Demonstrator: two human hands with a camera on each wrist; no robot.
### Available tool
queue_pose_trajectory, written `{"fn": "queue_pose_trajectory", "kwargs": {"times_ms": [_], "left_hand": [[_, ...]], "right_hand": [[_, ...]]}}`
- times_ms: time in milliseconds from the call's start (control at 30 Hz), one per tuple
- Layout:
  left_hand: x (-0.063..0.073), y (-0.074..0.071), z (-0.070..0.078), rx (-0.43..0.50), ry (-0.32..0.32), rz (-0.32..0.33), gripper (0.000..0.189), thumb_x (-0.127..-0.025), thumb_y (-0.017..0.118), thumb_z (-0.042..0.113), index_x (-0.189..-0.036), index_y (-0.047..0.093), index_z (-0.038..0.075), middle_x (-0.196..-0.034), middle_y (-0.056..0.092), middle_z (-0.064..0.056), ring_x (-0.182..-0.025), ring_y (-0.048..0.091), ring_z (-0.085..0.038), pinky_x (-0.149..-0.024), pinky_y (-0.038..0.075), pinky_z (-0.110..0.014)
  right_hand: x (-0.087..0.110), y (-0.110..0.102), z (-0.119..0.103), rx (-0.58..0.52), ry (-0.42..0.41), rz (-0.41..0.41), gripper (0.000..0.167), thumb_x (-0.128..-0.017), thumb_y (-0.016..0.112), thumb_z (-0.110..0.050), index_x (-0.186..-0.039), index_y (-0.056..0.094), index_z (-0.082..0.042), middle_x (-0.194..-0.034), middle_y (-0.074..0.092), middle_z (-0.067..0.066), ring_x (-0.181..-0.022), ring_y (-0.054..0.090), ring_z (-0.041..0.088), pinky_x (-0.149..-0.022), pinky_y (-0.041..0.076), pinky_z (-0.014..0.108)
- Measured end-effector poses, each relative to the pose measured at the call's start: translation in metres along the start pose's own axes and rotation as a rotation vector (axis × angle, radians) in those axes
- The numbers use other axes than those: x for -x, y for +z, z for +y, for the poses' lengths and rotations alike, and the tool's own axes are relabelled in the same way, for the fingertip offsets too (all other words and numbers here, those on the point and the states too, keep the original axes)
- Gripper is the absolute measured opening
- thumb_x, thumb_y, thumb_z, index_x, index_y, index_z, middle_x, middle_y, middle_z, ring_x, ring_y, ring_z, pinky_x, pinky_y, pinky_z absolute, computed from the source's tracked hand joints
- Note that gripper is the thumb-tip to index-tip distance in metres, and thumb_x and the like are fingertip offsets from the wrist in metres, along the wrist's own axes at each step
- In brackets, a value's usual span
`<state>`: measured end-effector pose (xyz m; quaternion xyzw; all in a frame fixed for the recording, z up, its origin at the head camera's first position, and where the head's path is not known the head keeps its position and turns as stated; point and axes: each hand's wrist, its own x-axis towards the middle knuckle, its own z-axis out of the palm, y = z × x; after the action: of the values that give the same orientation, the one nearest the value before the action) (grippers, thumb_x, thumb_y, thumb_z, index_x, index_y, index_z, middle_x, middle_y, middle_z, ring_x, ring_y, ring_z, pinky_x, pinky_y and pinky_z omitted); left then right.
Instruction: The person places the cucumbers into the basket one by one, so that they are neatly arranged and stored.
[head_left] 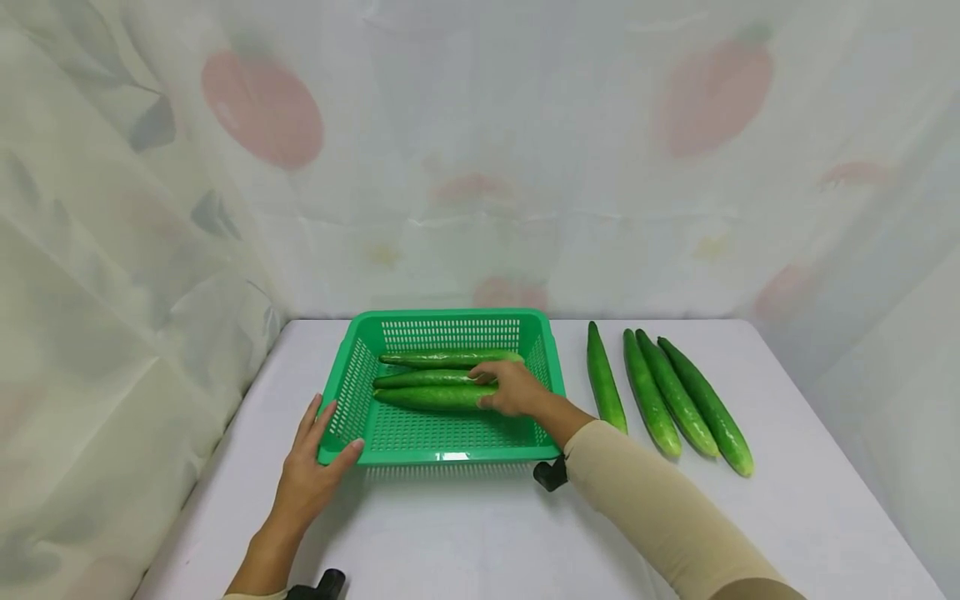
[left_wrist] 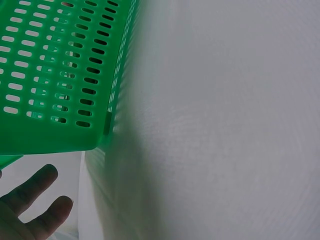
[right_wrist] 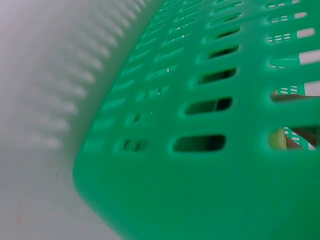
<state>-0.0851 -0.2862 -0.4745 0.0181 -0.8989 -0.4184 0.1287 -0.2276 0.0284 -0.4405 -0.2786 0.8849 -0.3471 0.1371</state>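
A green plastic basket (head_left: 450, 457) stands on the white table with three cucumbers lying crosswise in it: a back cucumber (head_left: 442, 358), a middle cucumber (head_left: 420, 379) and a front cucumber (head_left: 427, 398). My right hand (head_left: 516, 390) reaches over the basket's right side and grips the front cucumber near its right end, fingertips over the middle one. Basket wall (right_wrist: 150, 190) hides most of this hand's work in the right wrist view. At the front left corner, my left hand (head_left: 307, 471) has its fingers spread along the rim. Two of its fingers (left_wrist: 50, 217) show beneath the basket in the left wrist view.
Right of the basket lies a single cucumber (head_left: 603, 375), partly behind my right forearm. Beyond it, a group of three cucumbers (head_left: 678, 396) lies side by side. A patterned curtain (head_left: 480, 167) hangs behind the table (head_left: 465, 542) and along both sides.
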Motion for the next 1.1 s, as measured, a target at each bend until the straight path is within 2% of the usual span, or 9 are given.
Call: {"fn": "queue_pose_trajectory", "kwargs": {"times_ms": [300,567,967,1100], "left_hand": [[0.0005,-0.0001,-0.0002,0.006,-0.001,-0.006,0.078,-0.089,0.071,0.034,-0.153,0.03,0.019,-0.16,0.01,-0.001,-0.141,0.015,-0.038,-0.096,0.027,-0.069],[0.0004,0.0001,-0.0015,-0.001,0.002,-0.001,0.077,-0.089,0.071,0.034,-0.153,0.03,0.02,-0.159,0.01,0.003,-0.141,0.016,-0.037,-0.096,0.028,-0.068],[0.0008,-0.0002,-0.0009,-0.003,-0.01,-0.011,0.078,-0.089,0.07,0.036,-0.154,0.029,0.02,-0.16,0.009,0.003,-0.142,0.014,-0.038,-0.096,0.027,-0.069],[0.0007,-0.0002,-0.0007,-0.007,-0.009,-0.005,0.078,-0.089,0.07,0.036,-0.154,0.029,0.02,-0.16,0.009,0.005,-0.141,0.015,-0.037,-0.096,0.027,-0.069]], "right_hand": [[-0.0011,0.0024,0.002,0.021,0.049,0.01,0.045,-0.086,0.075,-0.012,-0.128,0.062,-0.014,-0.119,0.064,0.006,-0.115,0.055,0.026,-0.094,0.044,0.044],[-0.0022,0.0028,0.0026,-0.005,0.093,0.014,0.041,-0.089,0.069,-0.006,-0.129,0.061,-0.014,-0.117,0.064,0.008,-0.113,0.055,0.027,-0.087,0.048,0.042],[-0.0009,0.0018,0.0009,-0.015,0.058,0.04,0.041,-0.088,0.07,-0.007,-0.128,0.062,-0.011,-0.113,0.066,0.009,-0.107,0.06,0.025,-0.087,0.048,0.042],[-0.0004,0.0,-0.001,-0.022,0.028,0.073,0.04,-0.088,0.071,-0.008,-0.127,0.062,-0.01,-0.111,0.066,0.008,-0.104,0.061,0.024,-0.085,0.049,0.041]]}}
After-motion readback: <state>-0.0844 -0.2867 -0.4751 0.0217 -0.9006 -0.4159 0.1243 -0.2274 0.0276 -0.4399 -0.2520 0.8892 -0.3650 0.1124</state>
